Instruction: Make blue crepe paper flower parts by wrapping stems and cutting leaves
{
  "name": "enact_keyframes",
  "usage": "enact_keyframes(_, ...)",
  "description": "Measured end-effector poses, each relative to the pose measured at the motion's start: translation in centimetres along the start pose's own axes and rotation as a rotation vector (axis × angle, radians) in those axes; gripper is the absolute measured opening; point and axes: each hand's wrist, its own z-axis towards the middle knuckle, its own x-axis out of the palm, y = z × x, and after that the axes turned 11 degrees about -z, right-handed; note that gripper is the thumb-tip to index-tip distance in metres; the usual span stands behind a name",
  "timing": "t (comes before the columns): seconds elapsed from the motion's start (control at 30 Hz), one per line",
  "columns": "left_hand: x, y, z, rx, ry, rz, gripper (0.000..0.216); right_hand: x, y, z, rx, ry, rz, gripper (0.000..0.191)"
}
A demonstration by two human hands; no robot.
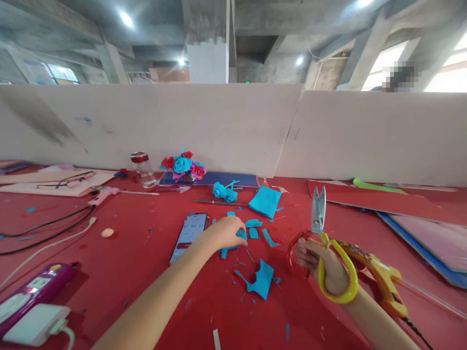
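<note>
Cables and a purple power strip (pixel 36 289) crowd our table's left edge; bare red tabletop (pixel 120 262) lies open beside the black smartphone (pixel 188 236). Our left hand (pixel 226 233) pinches a small blue paper scrap (pixel 241 235) among blue paper cuttings (pixel 260 281). Just right, our right hand (pixel 321 265) grips yellow-handled scissors (pixel 321 228) upright, blades nearly closed, near an orange glue gun (pixel 383 279).

On the red-covered counter (pixel 146 272), the dark smartphone (pixel 188 236) lies just left of the left hand (pixel 226 232). Blue paper scraps (pixel 260 281) lie between both hands; the yellow-handled steel scissors (pixel 321 228) stand in the right hand (pixel 321 265). A paper flower bouquet (pixel 183 165) sits behind.
</note>
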Motion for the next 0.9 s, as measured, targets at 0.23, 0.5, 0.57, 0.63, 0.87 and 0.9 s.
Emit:
enact_keyframes(0.23, 1.6, -0.4, -1.3, 0.084, 0.013, 0.127, 0.014, -0.4, -0.3, 0.4, 0.008, 0.028, 0.011, 0.037)
enact_keyframes(0.5, 1.8, 0.0, -1.3, 0.102, -0.044, 0.176, 0.021, 0.0, -0.2, 0.2, -0.018, 0.022, 0.02, 0.036)
enact_keyframes(0.57, 2.0, 0.0, -1.4, 0.114, -0.052, 0.184, 0.014, 0.0, -0.1, 0.2, -0.017, 0.021, 0.021, 0.036)
enact_keyframes(0.63, 2.2, -0.1, -1.5, 0.121, -0.063, 0.196, 0.012, -0.1, -0.1, 0.2, -0.008, 0.019, 0.02, 0.035)
enact_keyframes(0.87, 2.0, 0.0, -1.5, 0.129, -0.078, 0.217, 0.023, -0.2, -0.2, 0.2, -0.007, 0.021, 0.041, 0.035)
enact_keyframes(0.9, 1.9, 0.1, -1.4, 0.128, -0.079, 0.215, 0.024, -0.2, -0.2, 0.2, -0.012, 0.023, 0.045, 0.035)
